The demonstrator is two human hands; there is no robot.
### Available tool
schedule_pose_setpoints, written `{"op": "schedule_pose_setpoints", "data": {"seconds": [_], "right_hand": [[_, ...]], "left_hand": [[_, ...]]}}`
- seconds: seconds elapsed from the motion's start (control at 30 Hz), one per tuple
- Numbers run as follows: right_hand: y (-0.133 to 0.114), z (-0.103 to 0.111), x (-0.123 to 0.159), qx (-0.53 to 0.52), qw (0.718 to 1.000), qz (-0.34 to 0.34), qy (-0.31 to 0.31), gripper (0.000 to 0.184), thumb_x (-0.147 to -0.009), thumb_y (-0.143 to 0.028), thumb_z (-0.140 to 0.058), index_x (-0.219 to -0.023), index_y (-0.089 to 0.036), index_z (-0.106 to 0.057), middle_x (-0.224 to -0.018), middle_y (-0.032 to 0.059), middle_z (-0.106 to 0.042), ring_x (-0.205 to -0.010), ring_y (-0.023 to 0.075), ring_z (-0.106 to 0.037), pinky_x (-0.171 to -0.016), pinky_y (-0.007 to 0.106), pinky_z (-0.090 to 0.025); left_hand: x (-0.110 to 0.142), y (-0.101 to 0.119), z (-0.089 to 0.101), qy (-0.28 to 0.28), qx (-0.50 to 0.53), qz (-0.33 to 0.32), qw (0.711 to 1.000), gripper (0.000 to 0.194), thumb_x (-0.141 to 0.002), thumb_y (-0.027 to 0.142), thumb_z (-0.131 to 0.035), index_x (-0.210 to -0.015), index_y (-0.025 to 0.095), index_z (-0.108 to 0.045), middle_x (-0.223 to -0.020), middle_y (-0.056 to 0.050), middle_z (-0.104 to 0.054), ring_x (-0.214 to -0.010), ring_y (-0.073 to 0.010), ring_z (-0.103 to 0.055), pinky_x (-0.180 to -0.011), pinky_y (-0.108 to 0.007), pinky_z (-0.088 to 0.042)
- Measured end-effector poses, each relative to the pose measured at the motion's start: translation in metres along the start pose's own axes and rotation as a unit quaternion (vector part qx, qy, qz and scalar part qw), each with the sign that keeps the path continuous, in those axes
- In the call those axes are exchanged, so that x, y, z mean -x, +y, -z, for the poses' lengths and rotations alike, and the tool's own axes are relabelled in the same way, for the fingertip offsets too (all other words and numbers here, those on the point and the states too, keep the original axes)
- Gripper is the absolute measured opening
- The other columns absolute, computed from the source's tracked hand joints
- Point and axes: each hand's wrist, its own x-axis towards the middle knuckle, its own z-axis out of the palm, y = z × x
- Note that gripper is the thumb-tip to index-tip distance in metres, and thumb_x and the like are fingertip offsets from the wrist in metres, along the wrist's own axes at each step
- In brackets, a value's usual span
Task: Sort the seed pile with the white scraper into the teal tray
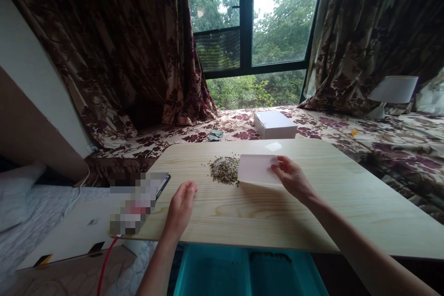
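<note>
My right hand grips the right end of a pale pinkish-white rectangular tray, thumb towards me and fingers on the far side. The tray is tilted, and its inside is hidden from me. Its left edge meets a pile of small green beans mixed with white grains on the wooden table. Some beans lie scattered around the pile. To the left of the pile, my left hand is held over the table, fingers curled together, with nothing visible in them.
At the table's left edge lies a phone, mostly pixelated, with a red cable. A divided turquoise bin is below the front edge. Behind the table are a white box, a crumpled cloth and a lamp.
</note>
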Motion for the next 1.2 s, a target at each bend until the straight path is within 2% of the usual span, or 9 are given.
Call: {"op": "schedule_pose_setpoints", "data": {"seconds": [0.13,0.2,0.3,0.37,0.47,0.7,0.97,1.2], "right_hand": [[-0.005,0.003,0.006,-0.003,1.000,0.011,-0.011,0.022,-0.073,-0.036,-0.062,-0.089,-0.020,-0.059,-0.077,0.0061,-0.072,-0.074,0.0207,-0.068,-0.064,0.030,-0.052],[-0.007,0.004,0.008,-0.003,1.000,0.014,-0.006,0.022,-0.074,-0.036,-0.062,-0.088,-0.020,-0.060,-0.078,0.0061,-0.072,-0.073,0.0202,-0.068,-0.063,0.030,-0.052],[-0.007,0.005,0.009,-0.002,1.000,0.009,-0.001,0.023,-0.073,-0.038,-0.063,-0.088,-0.020,-0.060,-0.079,0.0063,-0.072,-0.070,0.0195,-0.067,-0.063,0.030,-0.051],[-0.006,0.005,0.008,0.004,1.000,0.006,0.000,0.025,-0.072,-0.038,-0.064,-0.088,-0.020,-0.060,-0.080,0.0068,-0.072,-0.071,0.0196,-0.066,-0.064,0.030,-0.050],[-0.003,0.003,0.006,-0.001,1.000,0.005,-0.001,0.027,-0.071,-0.040,-0.065,-0.088,-0.019,-0.061,-0.081,0.0073,-0.073,-0.073,0.0201,-0.067,-0.066,0.031,-0.050],[-0.007,0.001,0.005,-0.007,1.000,0.006,-0.010,0.027,-0.072,-0.040,-0.064,-0.088,-0.020,-0.061,-0.079,0.0063,-0.073,-0.069,0.0192,-0.066,-0.062,0.030,-0.050],[-0.007,0.002,0.003,0.002,1.000,0.026,-0.006,0.021,-0.072,-0.036,-0.062,-0.087,-0.021,-0.060,-0.075,0.0048,-0.072,-0.072,0.0204,-0.068,-0.065,0.031,-0.052],[-0.013,0.001,0.003,-0.010,1.000,0.019,-0.023,0.024,-0.073,-0.036,-0.062,-0.090,-0.020,-0.060,-0.082,0.0074,-0.073,-0.076,0.0218,-0.069,-0.069,0.033,-0.053]], "left_hand": [[-0.004,-0.005,0.001,-0.033,-0.050,-0.029,0.998,0.042,-0.080,0.052,-0.054,-0.101,0.016,-0.064,-0.096,-0.008,-0.068,-0.094,-0.0228,-0.063,-0.087,-0.037,-0.049],[-0.004,-0.008,0.002,-0.044,-0.099,-0.081,0.991,0.035,-0.080,0.045,-0.056,-0.100,0.017,-0.064,-0.096,-0.008,-0.067,-0.094,-0.0221,-0.062,-0.088,-0.038,-0.048],[-0.001,-0.009,0.006,-0.074,-0.184,-0.176,0.964,0.028,-0.079,0.033,-0.058,-0.103,0.020,-0.065,-0.096,-0.006,-0.065,-0.093,-0.0218,-0.060,-0.092,-0.041,-0.047],[-0.001,-0.009,0.008,-0.081,-0.211,-0.201,0.953,0.029,-0.079,0.030,-0.057,-0.106,0.021,-0.064,-0.096,-0.006,-0.063,-0.095,-0.0218,-0.058,-0.093,-0.041,-0.046],[-0.003,-0.009,0.008,-0.088,-0.207,-0.195,0.955,0.031,-0.081,0.028,-0.054,-0.110,0.020,-0.061,-0.096,-0.006,-0.062,-0.094,-0.0203,-0.058,-0.091,-0.039,-0.047],[-0.004,-0.012,0.004,-0.061,-0.193,-0.180,0.963,0.034,-0.080,0.029,-0.054,-0.111,0.019,-0.061,-0.091,-0.005,-0.061,-0.094,-0.0206,-0.058,-0.092,-0.039,-0.046],[-0.001,-0.013,0.004,-0.064,-0.174,-0.158,0.970,0.034,-0.081,0.034,-0.053,-0.111,0.020,-0.060,-0.097,-0.006,-0.062,-0.096,-0.0215,-0.059,-0.093,-0.041,-0.046],[0.000,-0.013,0.004,-0.061,-0.171,-0.158,0.971,0.033,-0.081,0.035,-0.053,-0.110,0.021,-0.061,-0.096,-0.006,-0.063,-0.096,-0.0214,-0.060,-0.093,-0.041,-0.046]]}}
